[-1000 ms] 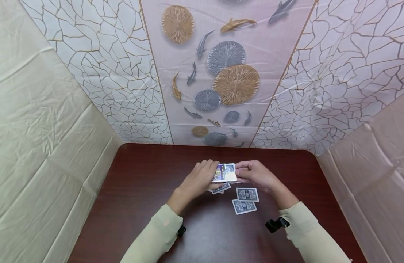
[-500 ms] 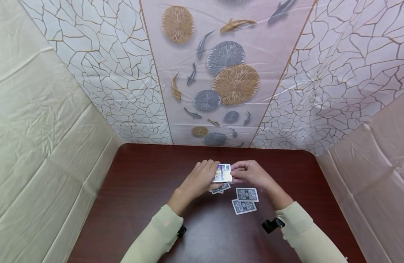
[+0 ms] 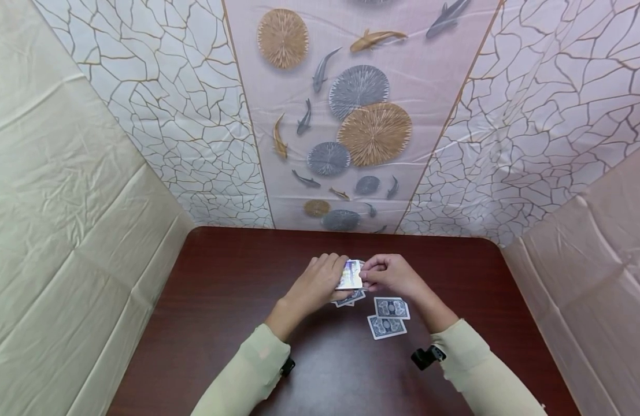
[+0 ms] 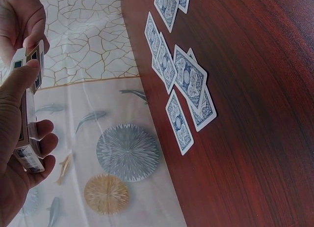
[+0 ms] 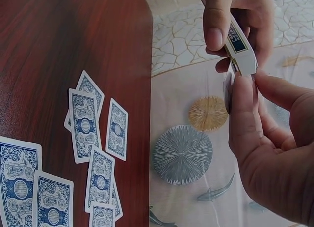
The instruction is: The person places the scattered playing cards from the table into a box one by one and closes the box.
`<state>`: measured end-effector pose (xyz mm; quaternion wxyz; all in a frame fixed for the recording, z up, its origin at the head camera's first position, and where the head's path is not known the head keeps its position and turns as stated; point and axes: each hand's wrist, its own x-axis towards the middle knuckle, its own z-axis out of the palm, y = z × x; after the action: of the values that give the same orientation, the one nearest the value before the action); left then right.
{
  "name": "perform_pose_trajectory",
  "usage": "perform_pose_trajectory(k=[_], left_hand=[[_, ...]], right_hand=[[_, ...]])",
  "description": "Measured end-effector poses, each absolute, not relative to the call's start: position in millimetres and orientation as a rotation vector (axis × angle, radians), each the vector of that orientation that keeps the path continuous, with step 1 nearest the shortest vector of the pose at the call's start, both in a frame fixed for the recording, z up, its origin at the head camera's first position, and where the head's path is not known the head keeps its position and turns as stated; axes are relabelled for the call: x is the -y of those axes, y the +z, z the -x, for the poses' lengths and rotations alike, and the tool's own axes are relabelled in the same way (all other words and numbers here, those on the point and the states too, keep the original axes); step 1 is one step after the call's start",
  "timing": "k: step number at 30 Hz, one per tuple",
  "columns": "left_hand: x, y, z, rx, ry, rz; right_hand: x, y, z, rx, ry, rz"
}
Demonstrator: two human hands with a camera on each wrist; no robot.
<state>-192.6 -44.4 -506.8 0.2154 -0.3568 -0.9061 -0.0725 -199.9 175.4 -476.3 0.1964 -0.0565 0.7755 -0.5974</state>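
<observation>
My left hand (image 3: 318, 282) grips a small card box (image 3: 349, 276), held above the table with its bright printed face up. In the left wrist view the thumb lies along the box (image 4: 30, 160) and the fingers curl round its other side. At the box's right end, my right hand (image 3: 394, 274) pinches playing cards, which are mostly hidden by the fingers and the box. The right wrist view has a thin card edge (image 5: 228, 89) beside the fingers, close against the end of the box (image 5: 240, 49).
Several blue-backed playing cards lie face down on the dark red table (image 3: 221, 329). One overlapping group (image 3: 391, 308) is below the right hand; another (image 3: 351, 299) is partly hidden under the left. A patterned cloth (image 3: 372, 133) hangs behind the table's far edge.
The right hand has moved left toward the box. The cards that stuck out of its right end have slid in, so much less of them shows. The left hand has stayed in place.
</observation>
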Motion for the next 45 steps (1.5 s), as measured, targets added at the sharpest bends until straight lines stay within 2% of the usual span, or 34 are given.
perform_pose_trajectory(k=[14,29,45], left_hand=[[47.3,-506.5,193.4,2.541,-0.160,0.981],[54.8,-509.6,194.1,2.567,-0.151,0.956],[66.4,-513.1,194.0,2.560,-0.173,0.940]], right_hand=[[-173.5,-477.2,200.2,-2.254,-1.648,0.172],[-201.7,-467.8,199.9,-2.473,-1.574,0.448],[-237.7,-530.6,201.1,-2.579,-1.425,0.539]])
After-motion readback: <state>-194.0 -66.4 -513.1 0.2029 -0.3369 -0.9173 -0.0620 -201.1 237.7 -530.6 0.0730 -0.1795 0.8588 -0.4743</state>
